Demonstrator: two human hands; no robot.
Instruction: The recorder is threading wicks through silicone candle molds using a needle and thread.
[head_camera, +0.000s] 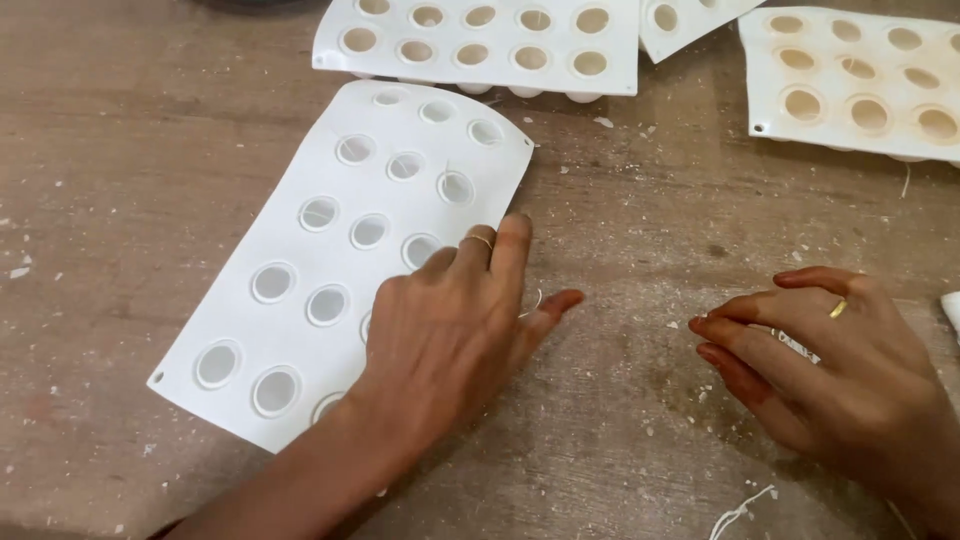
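Flat white round-cavity mould (330, 260) on table

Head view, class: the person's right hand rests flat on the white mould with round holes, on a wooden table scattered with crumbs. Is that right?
Not quite. The head view shows the left hand resting flat on the white mould. The right hand lies apart from it on the wooden table. The rest stands.

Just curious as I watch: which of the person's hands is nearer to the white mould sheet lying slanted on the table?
Left. The left hand rests flat on the white mould sheet, covering its lower right edge. The right hand lies apart from it, on the bare wooden table.
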